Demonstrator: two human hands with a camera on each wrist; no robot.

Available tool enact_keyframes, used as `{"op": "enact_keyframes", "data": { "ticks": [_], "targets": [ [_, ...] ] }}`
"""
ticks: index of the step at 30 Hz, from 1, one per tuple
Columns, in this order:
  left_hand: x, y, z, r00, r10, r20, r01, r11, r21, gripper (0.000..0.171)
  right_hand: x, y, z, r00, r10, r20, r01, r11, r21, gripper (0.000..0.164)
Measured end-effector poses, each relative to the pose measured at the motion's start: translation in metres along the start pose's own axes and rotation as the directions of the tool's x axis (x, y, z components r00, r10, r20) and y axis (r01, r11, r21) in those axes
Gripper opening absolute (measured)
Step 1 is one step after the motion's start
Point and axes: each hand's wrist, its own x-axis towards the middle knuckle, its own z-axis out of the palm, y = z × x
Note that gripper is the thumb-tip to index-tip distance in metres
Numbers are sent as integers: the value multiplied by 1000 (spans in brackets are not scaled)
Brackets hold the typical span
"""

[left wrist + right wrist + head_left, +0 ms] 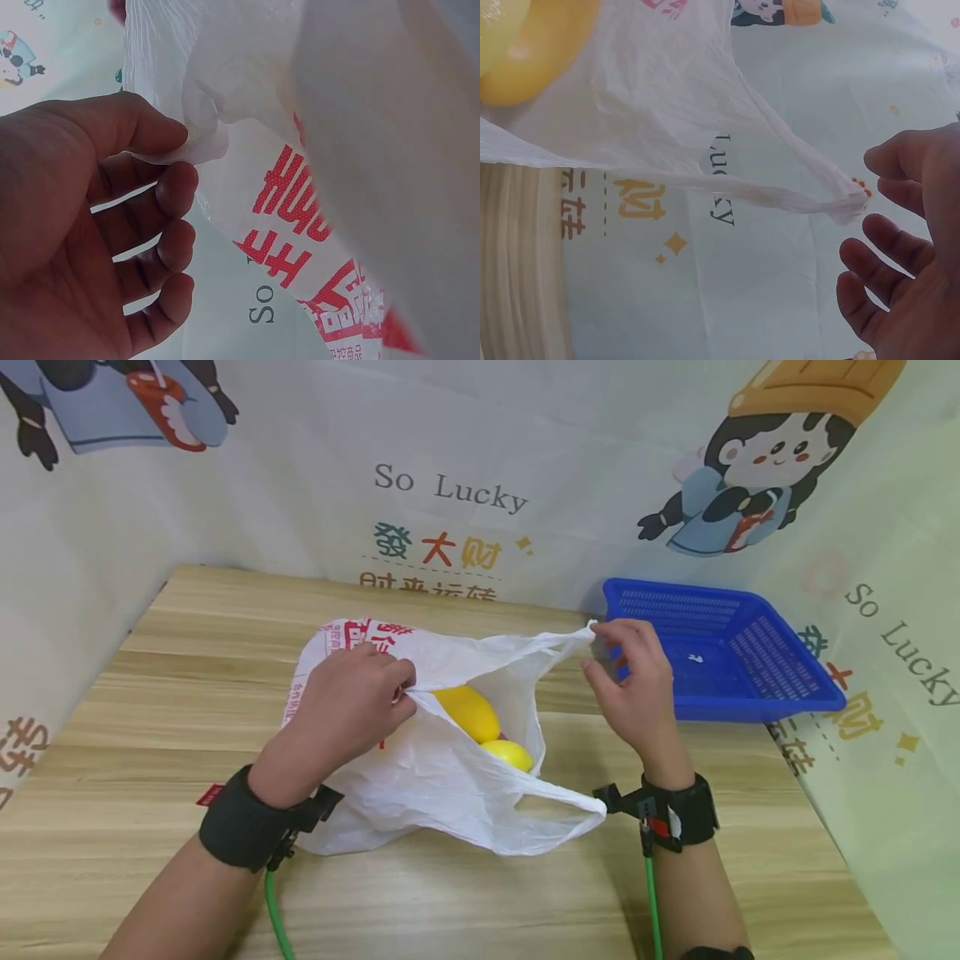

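A white plastic bag (pixel 450 785) with red print lies on its side on the wooden table, its mouth facing right. Inside its opening show a yellow-orange fruit like a mango (pixel 471 714) and a lemon (pixel 510 753); a sliver of something reddish is mostly hidden between them. My left hand (pixel 348 697) pinches the upper rim of the mouth between thumb and index finger, as the left wrist view (pixel 112 187) also shows. Beside the tip of the far handle (pixel 844 206), my right hand (pixel 637 681) has loosely bent fingers, thumb apart, not gripping it.
A blue plastic basket (pixel 720 693) stands at the table's back right, just behind my right hand, with a small white scrap (pixel 695 657) inside. A printed cloth (pixel 300 485) hangs behind the table. Green cables (pixel 276 914) run from both wrist straps.
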Motion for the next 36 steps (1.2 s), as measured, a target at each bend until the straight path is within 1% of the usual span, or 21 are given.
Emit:
{"op": "enact_keyframes", "data": {
  "ticks": [4, 11, 15, 21, 24, 29, 32, 36],
  "targets": [
    [1, 1, 1, 1000, 17, -18, -17, 1000, 0, 5, 4, 3, 1, 999, 25, 25, -25, 1000, 0, 35],
    [3, 3, 1, 999, 30, -26, -30, 1000, -3, 5, 7, 10, 2, 992, 56, 111, -57, 998, 4, 37],
    [4, 2, 0, 999, 26, -42, -26, 1000, 10, 6, 7, 10, 1, 989, 34, 141, -30, 999, -25, 36],
    [3, 1, -1, 999, 11, -41, -11, 1000, 7, 6, 6, 9, -4, 985, 5, 172, 10, 996, -84, 21],
    [3, 0, -1, 999, -1, -35, 1, 1000, 3, 6, 6, 8, -6, 988, -28, 152, 43, 995, -93, 17],
    [2, -3, -1, 1000, -22, -15, 22, 1000, -3, 5, 7, 8, -9, 995, -71, 63, 75, 995, -65, 12],
    [2, -4, -1, 999, -32, -3, 32, 999, -9, 4, 7, 9, -11, 998, -60, 27, 61, 997, -43, 11],
    [1, -6, -1, 999, -33, -9, 33, 999, -10, 4, 8, 8, -14, 999, -48, 15, 49, 998, -45, 11]
  ]
}}
